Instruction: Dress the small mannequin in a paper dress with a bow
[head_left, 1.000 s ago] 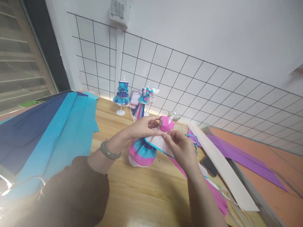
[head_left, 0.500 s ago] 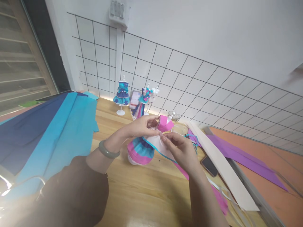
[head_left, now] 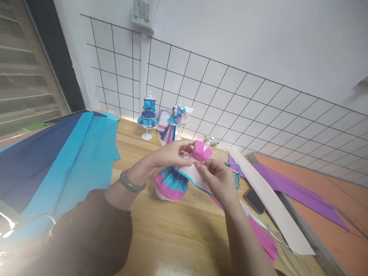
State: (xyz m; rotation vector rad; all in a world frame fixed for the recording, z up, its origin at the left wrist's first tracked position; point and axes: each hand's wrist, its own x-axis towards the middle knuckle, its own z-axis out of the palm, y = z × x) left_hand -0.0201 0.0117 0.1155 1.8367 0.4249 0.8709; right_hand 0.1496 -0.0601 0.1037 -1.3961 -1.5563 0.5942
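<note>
A miniature dress form, tilted over the table, wears a pink bodice [head_left: 202, 150] and a skirt [head_left: 172, 184] banded in pink, turquoise and dark blue. Across its waist lies a white strip [head_left: 188, 171] with a turquoise edge, possibly crepe paper. My left hand [head_left: 172, 153] pinches the strip's upper edge between thumb and fingers, just under the bodice. Right beside that pinch, my right hand [head_left: 220, 174] is closed on the same edge, its thumb and forefinger together. The strip's far end is hidden behind my right hand.
Small dressed forms, one in a blue tiered dress [head_left: 148, 113], stand at the back near the wire grid [head_left: 198, 76]. Blue sheets [head_left: 69, 161] lie left. To the right are a phone [head_left: 254, 200], a long pale strip [head_left: 273, 203], pink scraps [head_left: 263, 237] and purple sheets [head_left: 301, 195].
My right hand has shifted slightly left and up, bringing its fingertips nearer my left thumb. The dress form has moved a little to the right. My left hand stays almost in place.
</note>
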